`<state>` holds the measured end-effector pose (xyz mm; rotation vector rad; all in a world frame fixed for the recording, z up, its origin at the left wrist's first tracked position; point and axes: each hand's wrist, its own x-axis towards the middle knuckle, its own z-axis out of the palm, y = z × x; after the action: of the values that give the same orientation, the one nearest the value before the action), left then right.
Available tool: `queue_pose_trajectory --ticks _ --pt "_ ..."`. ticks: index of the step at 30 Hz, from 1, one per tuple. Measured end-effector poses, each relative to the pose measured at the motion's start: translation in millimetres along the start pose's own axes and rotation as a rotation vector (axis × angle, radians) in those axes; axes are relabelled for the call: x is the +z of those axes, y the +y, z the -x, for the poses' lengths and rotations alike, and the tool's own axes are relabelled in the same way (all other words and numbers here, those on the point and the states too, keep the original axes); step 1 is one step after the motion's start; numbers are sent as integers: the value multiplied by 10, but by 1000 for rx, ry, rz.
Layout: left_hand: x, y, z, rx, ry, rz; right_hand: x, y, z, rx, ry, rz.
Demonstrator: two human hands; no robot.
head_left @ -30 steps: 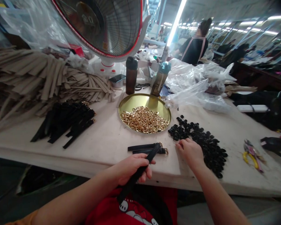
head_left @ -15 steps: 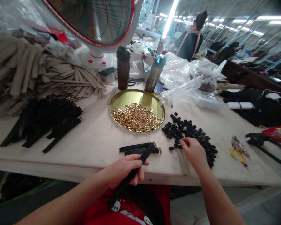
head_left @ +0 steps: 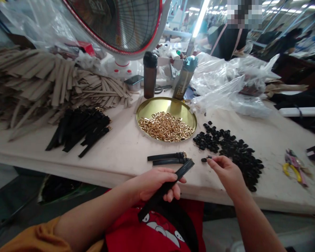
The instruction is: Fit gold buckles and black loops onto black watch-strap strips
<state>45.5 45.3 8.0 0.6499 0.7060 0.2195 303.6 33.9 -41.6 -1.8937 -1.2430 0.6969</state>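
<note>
My left hand is closed round a black strap, whose free end points up and right over the table's front edge. My right hand pinches a small black loop between thumb and forefinger, just right of the strap's tip. A pile of black loops lies right behind that hand. Two finished black straps with gold buckles lie flat just beyond my left hand. A round gold tray of gold buckles sits further back.
A heap of black straps lies at the left, with beige strips piled behind. A fan, two bottles and plastic bags stand at the back. Pliers lie at the right. Another person works behind.
My right hand has lifted off the loop pile with one loop pinched and come toward the strap's tip. My left hand has raised the strap's end slightly.
</note>
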Motion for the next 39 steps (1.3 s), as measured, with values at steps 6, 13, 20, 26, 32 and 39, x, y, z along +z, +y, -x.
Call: queue_pose_trajectory --ticks 6,13,20,26,32,39 --pt "27 -101 10 -12 -22 -164 314 -237 494 355 -292 -845" --pt "-22 -144 -22 213 97 -689 453 -264 671 452 -359 -1016" --pt "-36 -105 12 296 218 -1050 526 -240 742 282 -265 -714" --pt "-83 -46 41 276 234 -1226 508 -242 761 0 -281 -340" --pt "-105 -33 50 275 269 -1347 565 -259 776 42 -287 -333" --pt "-131 -112 39 333 290 -1302 572 -239 768 76 -314 -355"
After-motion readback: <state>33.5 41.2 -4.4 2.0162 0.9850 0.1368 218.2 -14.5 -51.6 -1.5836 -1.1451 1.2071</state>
